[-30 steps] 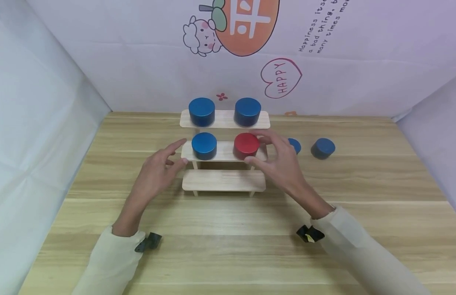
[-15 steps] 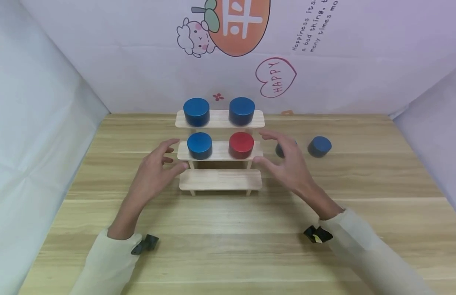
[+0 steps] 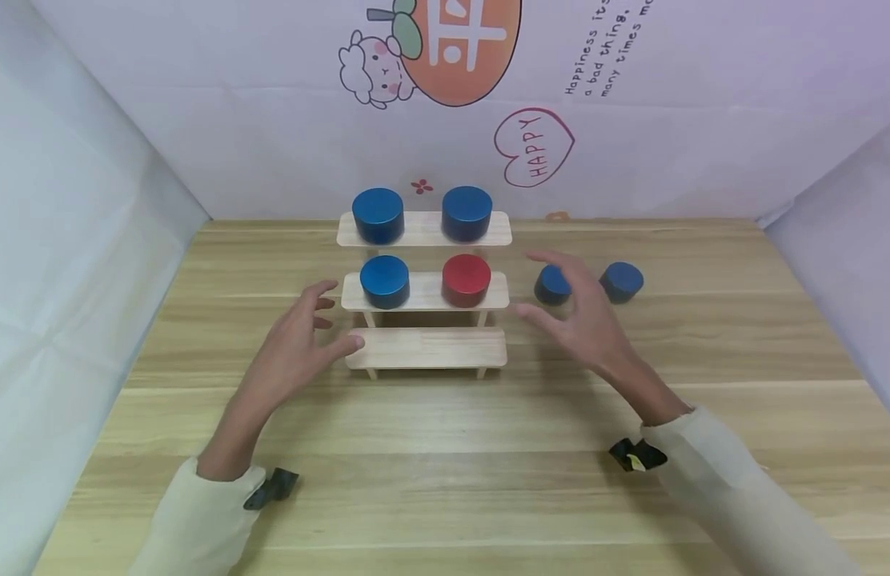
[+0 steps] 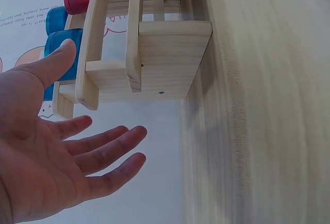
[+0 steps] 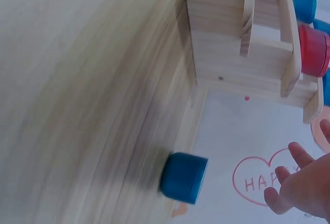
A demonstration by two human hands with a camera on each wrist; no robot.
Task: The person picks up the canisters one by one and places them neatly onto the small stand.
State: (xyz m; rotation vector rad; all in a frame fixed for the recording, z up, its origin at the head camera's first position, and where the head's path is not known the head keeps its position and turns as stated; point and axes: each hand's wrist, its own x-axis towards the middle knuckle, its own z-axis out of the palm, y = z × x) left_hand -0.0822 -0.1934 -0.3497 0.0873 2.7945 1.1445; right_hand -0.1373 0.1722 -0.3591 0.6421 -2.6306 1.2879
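A three-tier wooden stand [image 3: 426, 349] holds round tins. On its middle step sit a blue tin [image 3: 385, 282] at left and a red tin [image 3: 467, 280] at right. Two more blue tins, one left [image 3: 378, 216] and one right [image 3: 467, 214], stand on the top step. My left hand [image 3: 290, 348] hovers by the stand's left end, fingers spread and holding nothing; its thumb overlaps the bottom step in the head view. To the right of the stand, my right hand [image 3: 585, 320] is held empty, thumb and fingers apart, near a blue tin [image 3: 551, 285] on the table.
Another blue tin [image 3: 622, 282] stands farther right on the wooden table [image 3: 430, 480]. A white printed cloth [image 3: 286, 144] rises behind the stand, with white cloth walls at both sides. Black wrist cameras sit at both cuffs.
My right hand has let go of the red tin and drawn away to the right. The left hand has shifted slightly back and its fingers have spread. The head view has moved a little.
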